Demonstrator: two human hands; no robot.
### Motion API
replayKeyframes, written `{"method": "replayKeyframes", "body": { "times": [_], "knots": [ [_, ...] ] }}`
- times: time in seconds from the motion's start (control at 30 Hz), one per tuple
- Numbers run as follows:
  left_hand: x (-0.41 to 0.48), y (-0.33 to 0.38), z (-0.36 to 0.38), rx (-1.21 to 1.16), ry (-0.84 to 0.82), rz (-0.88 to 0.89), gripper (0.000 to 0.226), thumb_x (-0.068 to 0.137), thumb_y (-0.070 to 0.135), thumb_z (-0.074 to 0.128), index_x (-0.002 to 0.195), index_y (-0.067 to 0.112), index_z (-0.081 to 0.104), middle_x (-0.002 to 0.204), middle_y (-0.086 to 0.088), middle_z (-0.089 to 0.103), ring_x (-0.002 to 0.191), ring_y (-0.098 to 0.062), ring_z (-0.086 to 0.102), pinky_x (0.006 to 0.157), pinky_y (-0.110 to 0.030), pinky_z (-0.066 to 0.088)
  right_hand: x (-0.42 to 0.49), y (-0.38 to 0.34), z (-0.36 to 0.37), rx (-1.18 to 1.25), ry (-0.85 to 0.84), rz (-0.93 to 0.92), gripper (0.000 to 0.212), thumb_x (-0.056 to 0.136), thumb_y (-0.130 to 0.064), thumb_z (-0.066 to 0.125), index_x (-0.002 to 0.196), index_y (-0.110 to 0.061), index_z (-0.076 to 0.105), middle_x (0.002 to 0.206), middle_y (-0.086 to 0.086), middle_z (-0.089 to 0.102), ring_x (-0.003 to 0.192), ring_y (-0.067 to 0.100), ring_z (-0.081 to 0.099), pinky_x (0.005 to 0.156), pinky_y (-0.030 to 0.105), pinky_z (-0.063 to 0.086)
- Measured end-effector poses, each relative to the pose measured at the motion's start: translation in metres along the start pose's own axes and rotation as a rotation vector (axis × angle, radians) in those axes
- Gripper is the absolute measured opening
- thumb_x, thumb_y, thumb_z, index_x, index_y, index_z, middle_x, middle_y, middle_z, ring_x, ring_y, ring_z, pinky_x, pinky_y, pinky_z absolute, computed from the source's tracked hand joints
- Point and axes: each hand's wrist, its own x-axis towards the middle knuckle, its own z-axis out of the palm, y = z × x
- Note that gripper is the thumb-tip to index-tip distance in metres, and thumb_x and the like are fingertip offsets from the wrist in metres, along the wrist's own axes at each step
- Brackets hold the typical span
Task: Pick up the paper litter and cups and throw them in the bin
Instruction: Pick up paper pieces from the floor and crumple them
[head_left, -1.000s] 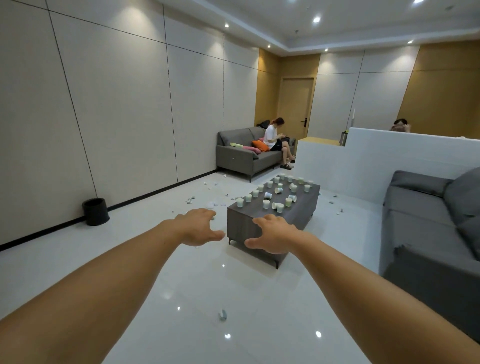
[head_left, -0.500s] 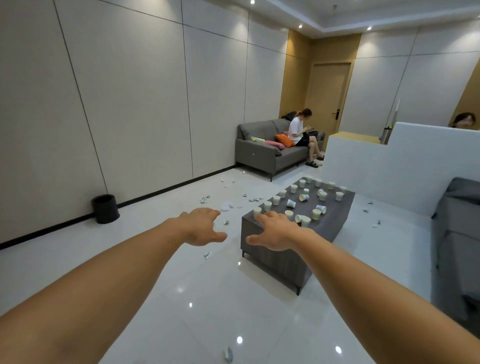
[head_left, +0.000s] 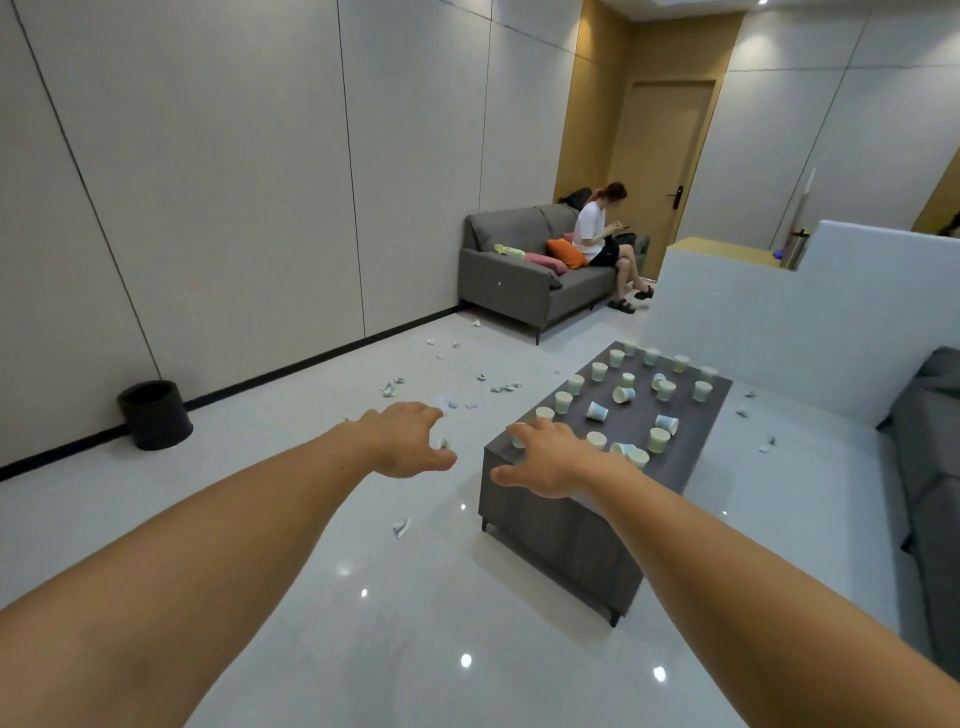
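Both my arms reach forward, held out in the air. My left hand (head_left: 402, 441) is open, fingers spread, holding nothing, above the white floor. My right hand (head_left: 550, 460) is also open and empty, in front of the near corner of the dark coffee table (head_left: 566, 540). Several small paper cups (head_left: 660, 439) stand or lie tipped on the table top. Crumpled paper scraps (head_left: 401, 527) lie scattered on the floor left of the table, with more scraps (head_left: 506, 387) farther back. A black round bin (head_left: 155, 414) stands by the left wall.
A grey sofa (head_left: 519, 270) sits at the back with a seated person (head_left: 597, 234) on it. A white partition (head_left: 779, 322) stands behind the table. Another grey sofa (head_left: 930, 467) lines the right edge. A few scraps (head_left: 766, 444) lie right of the table.
I have moved closer to the table and the view has tilted down and left. Both hands stay open and empty, stretched ahead.
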Motion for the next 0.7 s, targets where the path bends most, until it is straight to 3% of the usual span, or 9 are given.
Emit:
{"method": "replayKeyframes", "body": {
  "times": [0.4, 0.7],
  "knots": [
    [0.15, -0.026, 0.079, -0.122, -0.126, -0.122, 0.084, 0.084, 0.066, 0.046, 0.15, 0.022, 0.021, 0.157, 0.001, 0.022, 0.142, -0.024, 0.024, 0.112, -0.045, 0.027, 0.174, 0.041, 0.063, 0.03, -0.173, -0.092, 0.085, 0.085, -0.067, 0.052, 0.153, -0.028, 0.019, 0.159, 0.003, 0.02, 0.146, 0.028, 0.017, 0.112, 0.054, 0.025],
    [0.211, -0.035, 0.221, -0.256, -0.242, -0.273, 0.078, 0.087, 0.057, 0.047, 0.15, 0.021, 0.02, 0.157, 0.0, 0.023, 0.143, -0.021, 0.021, 0.113, -0.043, 0.025, 0.275, 0.08, 0.198, 0.015, -0.411, -0.201, 0.083, 0.088, -0.066, 0.05, 0.154, -0.03, 0.015, 0.162, 0.004, 0.013, 0.147, 0.03, 0.014, 0.113, 0.056, 0.021]
  ]
}}
